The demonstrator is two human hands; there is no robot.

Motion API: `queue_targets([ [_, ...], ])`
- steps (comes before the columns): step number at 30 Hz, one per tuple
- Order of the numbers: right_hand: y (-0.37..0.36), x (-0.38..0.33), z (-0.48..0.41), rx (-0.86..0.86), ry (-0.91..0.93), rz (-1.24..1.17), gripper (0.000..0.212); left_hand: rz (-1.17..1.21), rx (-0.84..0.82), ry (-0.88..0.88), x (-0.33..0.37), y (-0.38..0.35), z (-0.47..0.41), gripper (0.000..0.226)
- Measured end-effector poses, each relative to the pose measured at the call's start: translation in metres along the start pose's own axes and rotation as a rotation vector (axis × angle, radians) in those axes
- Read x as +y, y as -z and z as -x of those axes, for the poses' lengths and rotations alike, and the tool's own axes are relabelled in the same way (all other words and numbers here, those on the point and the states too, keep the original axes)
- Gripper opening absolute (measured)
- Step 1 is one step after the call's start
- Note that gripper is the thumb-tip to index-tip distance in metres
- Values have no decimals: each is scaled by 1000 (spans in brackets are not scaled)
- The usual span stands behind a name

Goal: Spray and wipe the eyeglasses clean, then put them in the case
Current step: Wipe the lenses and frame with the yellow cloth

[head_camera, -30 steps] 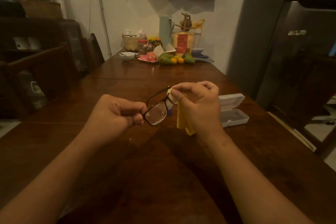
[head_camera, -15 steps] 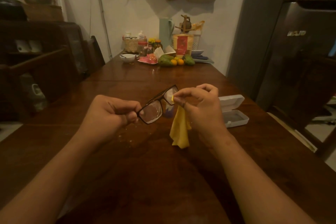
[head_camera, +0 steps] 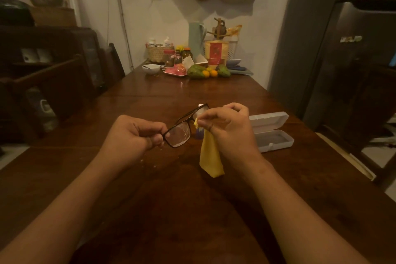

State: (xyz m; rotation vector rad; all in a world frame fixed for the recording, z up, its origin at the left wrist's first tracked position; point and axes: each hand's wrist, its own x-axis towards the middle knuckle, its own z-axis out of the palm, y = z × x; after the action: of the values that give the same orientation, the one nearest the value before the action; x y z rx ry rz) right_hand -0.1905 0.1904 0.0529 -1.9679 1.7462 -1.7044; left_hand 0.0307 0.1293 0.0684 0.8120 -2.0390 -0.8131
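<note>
yellow cloth [head_camera: 211, 156] now hangs loose, no longer bunched. left hand [head_camera: 132, 133] pinches the eyeglasses [head_camera: 179, 135] by the near rim, above the table [head_camera: 192, 210]; right hand [head_camera: 229, 128] pinches the cloth on the far lens. wiping step. near lens looks smeared: wipe it next. white case [head_camera: 267, 119] lies open, to the right.

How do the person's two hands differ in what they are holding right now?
The left hand grips the black-framed eyeglasses at one end of the frame; the right hand pinches a yellow cloth by the far lens. The eyeglasses jut stiffly from the left hand, while the cloth hangs loose beneath the right hand. Both hands are raised above the wooden table.
</note>
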Motion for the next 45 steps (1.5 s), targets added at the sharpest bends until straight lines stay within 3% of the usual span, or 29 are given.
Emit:
queue_targets([
  [5, 1, 5, -3, -37, -29, -33, 35, -88, 61, 75, 4, 1, 1, 45],
  [11, 1, 5, 0, -134, -52, -116, 30, -364, 52, 139, 5, -1, 0, 46],
  [14, -1, 5, 1, -178, -71, -69, 30, -457, -29, 144, 9, -5, 1, 49],
  [22, -4, 3, 4, -264, -109, -6, 15, -614, -324, 259, 21, -26, -1, 16],
  [30, 1, 5, 5, -343, -129, 145, 8, -532, -362, 230, 10, -34, 2, 20],
  [37, 3, 9, 2, -449, -143, 297, 8, -612, -185, 83, 16, -10, -17, 25],
  [39, 3, 10, 1, -439, -147, 332, 10, -723, -167, 102, 13, 3, -33, 38],
  [42, 4, 10, -1, -518, -187, 400, 19, -845, -266, 181, 1, 14, -57, 57],
  [45, 5, 7, -1, -637, -235, 409, 36, -807, -420, 226, -17, 15, -70, 54],
])
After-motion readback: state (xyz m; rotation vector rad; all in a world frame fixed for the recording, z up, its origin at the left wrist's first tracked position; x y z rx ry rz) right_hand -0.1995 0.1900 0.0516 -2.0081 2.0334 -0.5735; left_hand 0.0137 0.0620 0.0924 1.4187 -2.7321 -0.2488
